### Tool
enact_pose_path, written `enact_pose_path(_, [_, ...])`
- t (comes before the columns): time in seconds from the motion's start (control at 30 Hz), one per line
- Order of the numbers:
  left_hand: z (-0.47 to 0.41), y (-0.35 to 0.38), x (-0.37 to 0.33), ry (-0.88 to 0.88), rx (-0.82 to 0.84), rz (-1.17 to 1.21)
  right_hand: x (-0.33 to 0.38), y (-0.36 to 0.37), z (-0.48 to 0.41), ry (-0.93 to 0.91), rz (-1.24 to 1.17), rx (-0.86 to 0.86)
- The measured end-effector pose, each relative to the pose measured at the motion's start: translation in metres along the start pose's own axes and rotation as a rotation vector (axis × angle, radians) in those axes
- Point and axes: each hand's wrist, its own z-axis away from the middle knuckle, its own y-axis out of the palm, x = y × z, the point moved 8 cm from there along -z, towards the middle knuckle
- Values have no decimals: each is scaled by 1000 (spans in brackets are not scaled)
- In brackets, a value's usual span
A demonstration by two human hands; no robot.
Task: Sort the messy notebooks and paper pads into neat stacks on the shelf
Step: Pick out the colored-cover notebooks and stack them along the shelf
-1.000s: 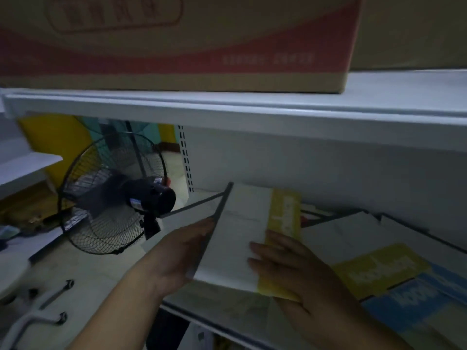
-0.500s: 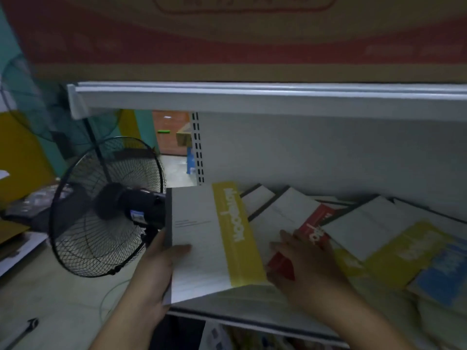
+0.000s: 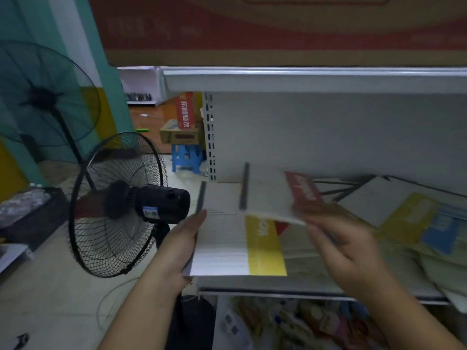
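From my remote station I see the left hand (image 3: pixel 180 246) grasping the yellow-banded notebook (image 3: pixel 227 238) by its left edge, the thumb lying on the white cover and the other fingers hidden under it. This notebook is at the front left corner of the shelf (image 3: pixel 278 284), almost flat, with its near edge reaching over the front lip of the shelf. The right hand (image 3: pixel 341 238) is blurred, but its fingers are curled onto the near right corner of the red-banded notebook (image 3: pixel 267 195) and hold it. That notebook is lifted and tilted, and its lower edge overlaps the far part of the yellow-banded one. To the right of both hands the loose notebooks (image 3: pixel 404 210) lie on the shelf in disorder, overlapping each other at different angles, and yellow and blue bands are visible among them. A large cardboard box (image 3: pixel 278 29) stands on the board above. Left of the shelf, just beside my left hand, a black fan (image 3: pixel 118 205) stands on the floor, a second fan (image 3: pixel 45 97) is behind it, and a blue stool (image 3: pixel 185 157) is further back.
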Motion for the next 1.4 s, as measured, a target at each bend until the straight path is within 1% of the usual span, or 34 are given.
enact_pose_path(0.03, [-1, 7, 2, -39, 46, 24, 7, 16, 4, -41, -8, 96])
enact_pose_path(0.1, [-4, 15, 3, -39, 108, 28, 17, 45, 12, -57, -25, 296])
enact_pose_path(0.13, [-6, 14, 3, -22, 119, 7, 17, 54, 16, -45, -38, 366])
enact_pose_path(0.2, [-8, 4, 5, 3, 79, -8, 13, 60, 20, 11, -8, 444])
enact_pose_path(0.23, [-8, 1, 7, 7, 75, -3, 7, 57, 18, 73, 24, 444])
enact_pose_path(0.27, [-9, 0, 8, 10, 77, 3, -2, 46, 14, 149, 55, 381])
enact_pose_path(0.3, [-9, 2, 7, 14, 94, 8, -14, 28, 9, 223, 112, 255])
enact_pose_path(0.33, [-10, 3, 7, 20, 104, 4, -29, 5, 4, 296, 221, 103])
enact_pose_path(0.37, [-11, 8, 5, 28, 117, -1, -47, -17, 2, 389, 358, 15])
enact_pose_path(0.4, [-11, 10, 3, 41, 121, -13, -69, -34, 2, 530, 494, 39])
enact_pose_path(0.43, [-12, 13, 1, 52, 127, -22, -92, -45, 7, 697, 603, 162])
enact_pose_path(0.47, [-13, 18, 0, 58, 142, -31, -112, -52, 16, 827, 670, 307])
enact_pose_path(0.5, [-13, 23, -1, 62, 159, -37, -125, -56, 23, 900, 690, 424])
enact_pose_path(0.53, [-13, 28, -1, 66, 169, -44, -133, -56, 30, 930, 686, 507])
enact_pose_path(0.63, [-16, 43, -2, 66, 203, -48, -131, -54, 34, 883, 717, 576])
enact_pose_path(0.67, [-19, 48, -1, 60, 208, -54, -129, -55, 36, 865, 740, 568])
enact_pose_path(0.7, [-21, 53, 0, 48, 216, -63, -126, -59, 38, 851, 733, 517])
enact_pose_path(0.73, [-22, 59, 0, 38, 226, -79, -123, -65, 38, 829, 699, 417])
enact_pose_path(0.87, [-20, 87, 0, 45, 297, -175, -95, -106, 37, 721, 614, -89])
enact_pose_path(0.93, [-19, 99, 4, 45, 315, -218, -76, -129, 40, 674, 603, -279])
enact_pose_path(1.0, [-21, 113, 9, 35, 319, -272, -50, -147, 42, 561, 526, -439])
enact_pose_path(1.03, [-20, 124, 11, 32, 330, -299, -37, -153, 42, 483, 470, -487])
enact_pose_path(1.07, [-20, 136, 13, 37, 340, -325, -26, -155, 41, 403, 450, -492])
enact_pose_path(1.1, [-20, 151, 14, 49, 349, -341, -21, -154, 41, 333, 459, -453])
enact_pose_path(1.13, [-19, 166, 14, 67, 354, -356, -20, -150, 41, 282, 463, -386])
enact_pose_path(1.2, [-16, 202, 16, 99, 376, -360, -27, -143, 47, 249, 430, -233])
enact_pose_path(1.27, [-12, 240, 26, 113, 400, -366, -39, -143, 63, 275, 386, -98])
enact_pose_path(1.33, [-5, 278, 45, 110, 438, -407, -53, -156, 85, 363, 343, 49])
enact_pose_path(1.37, [0, 296, 56, 106, 464, -437, -58, -169, 96, 423, 309, 94])
enact_pose_path(1.4, [5, 313, 68, 96, 489, -481, -64, -189, 106, 492, 267, 76])
